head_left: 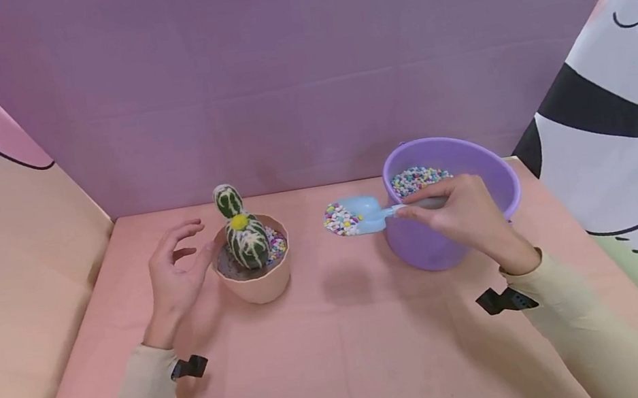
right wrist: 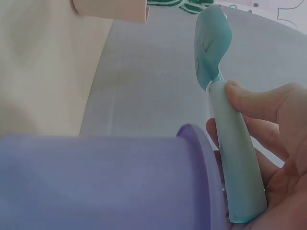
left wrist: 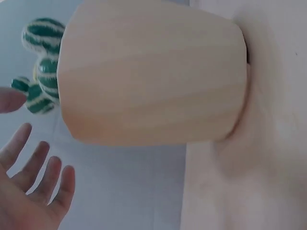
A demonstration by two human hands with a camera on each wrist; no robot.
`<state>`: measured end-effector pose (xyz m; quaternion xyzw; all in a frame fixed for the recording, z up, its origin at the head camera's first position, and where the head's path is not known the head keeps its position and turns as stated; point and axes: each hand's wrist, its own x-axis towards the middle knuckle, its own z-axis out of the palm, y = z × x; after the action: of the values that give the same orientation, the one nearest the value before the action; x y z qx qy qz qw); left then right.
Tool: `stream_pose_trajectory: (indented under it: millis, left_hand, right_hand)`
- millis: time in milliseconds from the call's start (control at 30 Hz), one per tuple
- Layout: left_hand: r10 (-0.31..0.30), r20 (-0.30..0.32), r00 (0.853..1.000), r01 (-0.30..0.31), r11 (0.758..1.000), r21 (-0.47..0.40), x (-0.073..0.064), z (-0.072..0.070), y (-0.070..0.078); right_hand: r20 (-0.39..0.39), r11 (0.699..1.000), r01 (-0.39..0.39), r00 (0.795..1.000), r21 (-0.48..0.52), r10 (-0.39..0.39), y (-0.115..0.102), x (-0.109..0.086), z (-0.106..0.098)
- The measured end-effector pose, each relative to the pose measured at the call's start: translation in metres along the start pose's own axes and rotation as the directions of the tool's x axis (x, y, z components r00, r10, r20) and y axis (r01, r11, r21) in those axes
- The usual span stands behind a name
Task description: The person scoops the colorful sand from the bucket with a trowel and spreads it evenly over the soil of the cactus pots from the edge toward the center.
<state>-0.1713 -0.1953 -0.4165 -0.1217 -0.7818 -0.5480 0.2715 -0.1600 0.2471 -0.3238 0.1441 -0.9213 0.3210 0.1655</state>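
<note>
My right hand [head_left: 457, 213] grips the handle of a light-blue toy shovel [head_left: 367, 212], its blade pointing left and loaded with multicoloured pebbles [head_left: 342, 220]. The shovel is held in the air at the left rim of a purple bucket [head_left: 428, 248], which has more small pebbles inside. In the right wrist view the thumb lies along the shovel handle [right wrist: 237, 158]. My left hand [head_left: 177, 268], fingers loosely bent and holding nothing, is beside a peach flowerpot [head_left: 260, 287]. A striped green cactus [head_left: 248, 244] with a yellow flower stands in it, with colourful pebbles at its right and dark grey filling at its left.
A pink cloth [head_left: 343, 360] covers the table. Behind it rises a purple backdrop [head_left: 301, 78]. Printed panels border both sides, with a panda [head_left: 622, 112] on the right one. The pot stands left of the bucket, with a gap of tabletop between them.
</note>
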Motion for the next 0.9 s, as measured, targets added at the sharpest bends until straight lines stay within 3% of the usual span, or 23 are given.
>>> stream_pose_trajectory:
  millis: [133,267,400,733,900]
  left_hand:
    - [-0.055,0.130,0.990,0.049,0.998,0.047,0.002,-0.006,-0.009]
    - [-0.089,0.258,0.962,0.070,0.994,0.079,0.001,-0.011,-0.015]
    - [-0.097,0.348,0.932,0.077,0.995,0.069,0.000,-0.013,-0.019]
    - [-0.054,0.464,0.884,0.029,0.998,0.062,0.000,-0.017,-0.027]
    - [-0.053,0.490,0.870,0.031,0.998,0.052,-0.002,-0.016,-0.029]
  right_hand:
    - [0.014,1.000,-0.019,1.000,0.000,0.019,-0.006,0.000,0.006]
    - [0.017,0.999,-0.015,1.000,0.029,0.014,-0.014,0.001,0.011]
    - [0.015,0.999,0.015,1.000,0.039,-0.016,-0.018,0.003,0.016]
    - [0.059,0.998,0.040,0.997,0.040,-0.042,-0.028,0.008,0.030]
    - [0.081,0.998,0.049,0.995,0.042,-0.052,-0.031,0.010,0.037]
